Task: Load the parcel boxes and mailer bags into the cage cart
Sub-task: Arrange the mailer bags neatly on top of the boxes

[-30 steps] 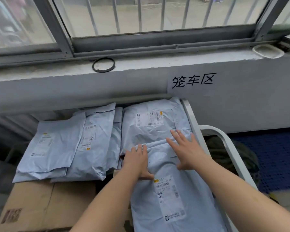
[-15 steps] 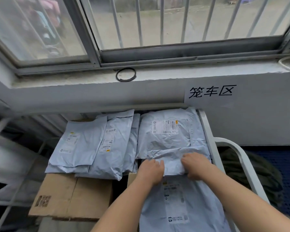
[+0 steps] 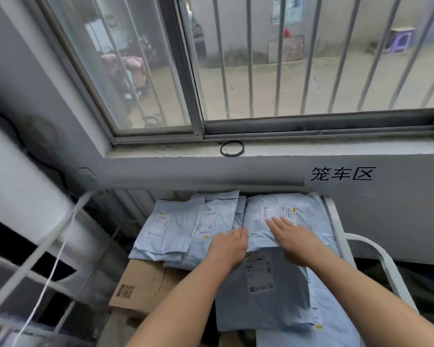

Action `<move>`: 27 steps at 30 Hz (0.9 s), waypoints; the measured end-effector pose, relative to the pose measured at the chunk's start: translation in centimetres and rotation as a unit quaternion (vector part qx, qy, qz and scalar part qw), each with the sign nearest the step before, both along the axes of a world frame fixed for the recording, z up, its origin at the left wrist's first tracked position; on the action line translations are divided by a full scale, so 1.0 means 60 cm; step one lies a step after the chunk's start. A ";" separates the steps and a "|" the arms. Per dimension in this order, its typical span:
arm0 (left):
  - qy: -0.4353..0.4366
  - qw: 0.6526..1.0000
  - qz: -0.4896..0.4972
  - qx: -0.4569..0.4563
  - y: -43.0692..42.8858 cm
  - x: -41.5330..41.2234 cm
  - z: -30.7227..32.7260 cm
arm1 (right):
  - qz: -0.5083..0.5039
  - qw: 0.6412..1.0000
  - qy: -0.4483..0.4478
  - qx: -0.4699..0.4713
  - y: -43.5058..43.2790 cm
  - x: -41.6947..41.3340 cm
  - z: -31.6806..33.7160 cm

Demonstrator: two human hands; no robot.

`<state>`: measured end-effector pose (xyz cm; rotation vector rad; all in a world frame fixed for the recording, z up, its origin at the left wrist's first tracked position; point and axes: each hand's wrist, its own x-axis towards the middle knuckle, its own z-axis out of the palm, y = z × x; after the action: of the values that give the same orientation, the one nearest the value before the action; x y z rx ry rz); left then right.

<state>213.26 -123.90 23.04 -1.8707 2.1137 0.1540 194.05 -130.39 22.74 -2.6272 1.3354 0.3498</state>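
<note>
Pressing the far mailer bag (image 3: 283, 209) flat looks to me like the step in hand. My right hand (image 3: 295, 240) lies on it palm down, fingers straight and spread, gripping nothing. My left hand (image 3: 229, 247) rests at the bag's left edge, where it meets the neighbouring stack of mailer bags (image 3: 176, 229), fingers straight and together, also holding nothing. To do this well I would push down evenly with both palms so the bag settles level and trapped air escapes, then nudge it toward the back wall without letting its slick plastic slide over the near mailer bag (image 3: 261, 291) under my forearms. That near bag overhangs toward me, and I judge that it could slip if I drag rather than press. All the bags sit inside the cage cart, just left of its white rail (image 3: 336, 229), and the left stack rests partly on a cardboard box (image 3: 140, 284) whose top gives a firm base. Behind the cart a grey wall carries a paper sign (image 3: 341, 174) with three black characters. Above it a concrete sill (image 3: 311, 150) holds a black ring (image 3: 232, 148), and a barred window (image 3: 278, 58) looks onto a bare yard.
</note>
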 end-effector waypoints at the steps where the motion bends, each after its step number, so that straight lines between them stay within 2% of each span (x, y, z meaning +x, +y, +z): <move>1: 0.003 1.000 0.011 -0.003 0.011 0.015 0.019 | 0.007 1.000 -0.003 -0.009 0.005 0.015 0.017; 6: -0.003 0.999 0.039 0.000 0.050 0.110 0.092 | 0.034 0.998 -0.008 -0.060 0.023 0.111 0.081; 10: -0.028 0.998 0.063 -0.015 0.039 0.198 0.116 | 0.036 0.996 -0.012 -0.080 0.026 0.197 0.112; 14: -0.034 0.998 0.040 -0.019 0.023 0.308 0.118 | 0.012 0.996 0.007 -0.091 0.034 0.302 0.128; 21: -0.023 1.000 -0.004 -0.005 -0.005 0.521 0.101 | -0.036 0.997 0.046 -0.054 0.042 0.511 0.121; 27: -0.017 0.999 0.012 0.029 -0.021 0.648 0.081 | -0.048 0.996 0.069 -0.017 0.023 0.643 0.110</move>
<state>252.15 -125.16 27.89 -1.8539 2.0426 0.1849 232.61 -128.99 29.31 -2.5954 1.5171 0.5082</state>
